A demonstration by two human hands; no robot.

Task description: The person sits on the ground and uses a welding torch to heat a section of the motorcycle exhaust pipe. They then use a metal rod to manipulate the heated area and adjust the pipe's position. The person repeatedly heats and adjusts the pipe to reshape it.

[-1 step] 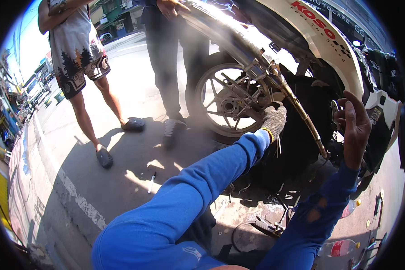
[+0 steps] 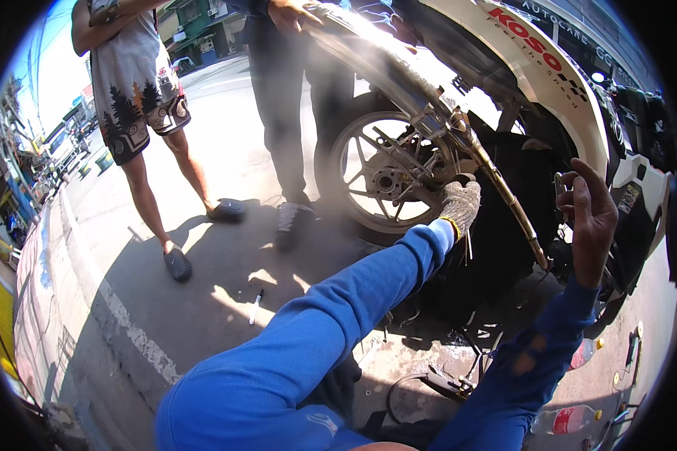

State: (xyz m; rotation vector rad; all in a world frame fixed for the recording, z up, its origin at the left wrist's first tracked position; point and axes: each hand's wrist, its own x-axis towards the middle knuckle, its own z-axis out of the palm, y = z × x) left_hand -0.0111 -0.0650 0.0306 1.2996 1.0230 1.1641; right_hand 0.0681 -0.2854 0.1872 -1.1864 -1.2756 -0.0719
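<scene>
In head view, exhaust pipe is slanting past rear wheel, co-worker's hand touching its muffler. Gloved L hand is curling near pipe; grip hidden, can't tell. Bare R hand is hovering half-open; hold unclear. Poss. risk: pipe slipping onto hands if support's loosening.

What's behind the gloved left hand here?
Past the gloved left hand, part of the spoked wheel shows at left, dark shade at right; what the hand directly covers is hidden.
</scene>
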